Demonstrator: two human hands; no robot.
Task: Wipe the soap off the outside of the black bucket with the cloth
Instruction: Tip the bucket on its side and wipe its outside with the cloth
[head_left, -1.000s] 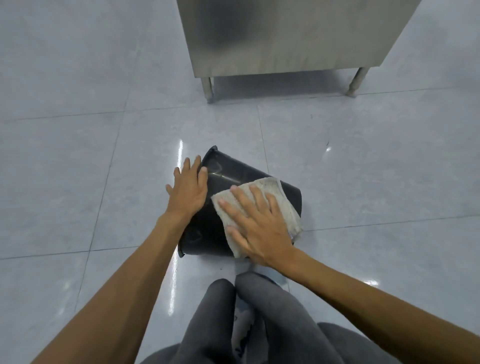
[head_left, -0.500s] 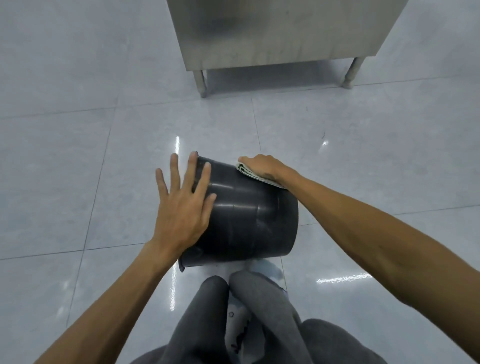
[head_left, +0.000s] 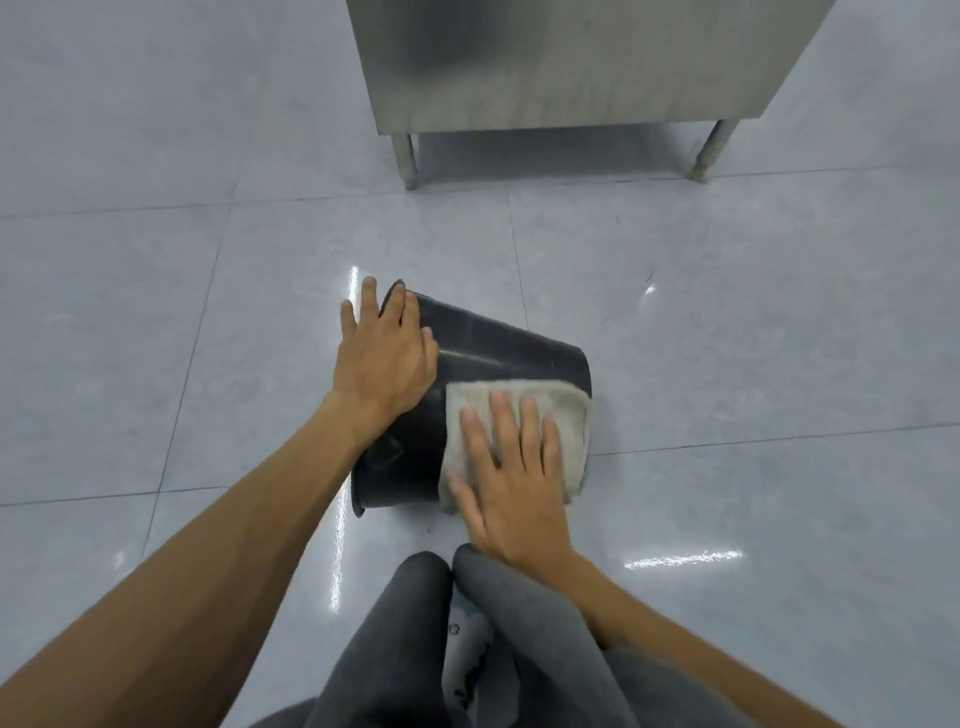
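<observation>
The black bucket (head_left: 498, 348) lies on its side on the tiled floor, its rim toward the left and its base toward the right. My left hand (head_left: 384, 358) rests flat on the bucket's wall near the rim, fingers spread. A folded beige cloth (head_left: 566, 410) covers the near right part of the wall. My right hand (head_left: 509, 483) presses flat on the cloth with fingers apart. No soap is visible on the dark surface.
A stainless steel cabinet (head_left: 561, 62) on short legs (head_left: 408, 158) stands on the floor beyond the bucket. My knees in grey trousers (head_left: 467, 649) are just below the bucket. Glossy grey floor tiles (head_left: 156, 338) surround everything.
My right hand drew the cloth from the bucket's far top edge back over the wall to the near side. My left hand shifted slightly further onto the rim end.
</observation>
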